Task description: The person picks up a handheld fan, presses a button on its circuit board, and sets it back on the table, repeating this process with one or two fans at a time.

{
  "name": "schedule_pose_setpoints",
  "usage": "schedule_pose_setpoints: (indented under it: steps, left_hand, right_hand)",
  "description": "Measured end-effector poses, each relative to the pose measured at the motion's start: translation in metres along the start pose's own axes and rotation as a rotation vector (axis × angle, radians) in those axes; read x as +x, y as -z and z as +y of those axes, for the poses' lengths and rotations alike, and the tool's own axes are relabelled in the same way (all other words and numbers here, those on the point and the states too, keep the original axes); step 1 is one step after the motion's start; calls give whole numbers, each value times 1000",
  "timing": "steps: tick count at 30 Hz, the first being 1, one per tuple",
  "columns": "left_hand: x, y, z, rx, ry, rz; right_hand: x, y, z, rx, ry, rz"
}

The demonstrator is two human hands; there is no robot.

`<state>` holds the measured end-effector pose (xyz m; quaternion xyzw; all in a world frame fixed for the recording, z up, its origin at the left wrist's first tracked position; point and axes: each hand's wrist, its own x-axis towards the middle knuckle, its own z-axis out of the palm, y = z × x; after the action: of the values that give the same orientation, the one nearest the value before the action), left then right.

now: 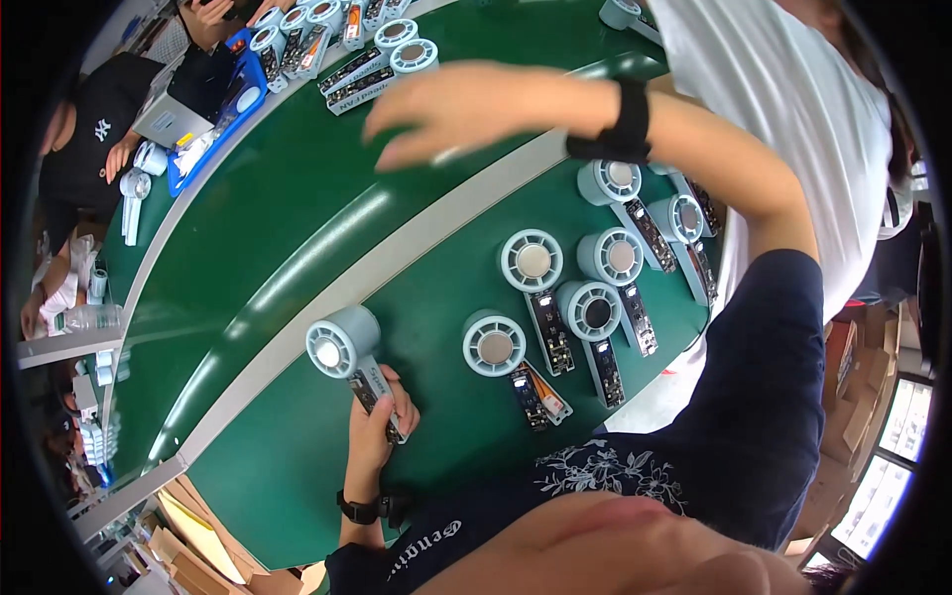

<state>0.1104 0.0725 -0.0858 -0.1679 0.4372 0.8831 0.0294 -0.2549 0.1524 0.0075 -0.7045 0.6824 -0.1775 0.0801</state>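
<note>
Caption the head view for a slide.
Left hand grips a blue handheld fan; right hand, blurred, extends over the green belt.

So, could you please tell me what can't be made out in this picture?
In the head view:
Right hand: blur smears its fingers.
Held fan: the left hand covers part of its handle.
Fan behind the right forearm: that arm hides most of its head.
Pale items, far left: too small and blurred to identify.

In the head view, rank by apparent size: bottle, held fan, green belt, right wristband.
Largest to smallest:
1. Green belt
2. Held fan
3. Right wristband
4. Bottle, farther off, so its true rank is unsure
</note>
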Motion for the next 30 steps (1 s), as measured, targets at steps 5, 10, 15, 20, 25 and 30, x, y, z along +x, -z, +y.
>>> schedule_pose_setpoints:
  steps: [5, 10, 15, 20, 25, 30]
  left_hand:
    - [6, -4, -1, -94, -56, 33]
    - [1, -3, -1, 10, -70, 86]
    - [-2, -1, 0, 0, -83, 91]
    - [0, -1, -4, -10, -112, 70]
    - [-5, -6, -6, -14, -153, 144]
    - [-17, -15, -12, -8, -220, 279]
  right_hand:
    - [-95, 23, 200, -310, -590, 329]
    - [-134, 26, 190, -411, -773, 431]
    - [-173, 59, 267, -492, -1246, 450]
    - [-225, 64, 312, -416, -1266, 303]
    - [-200, 61, 294, -366, -1329, 26]
    - [-177, 57, 234, -8, -1376, 32]
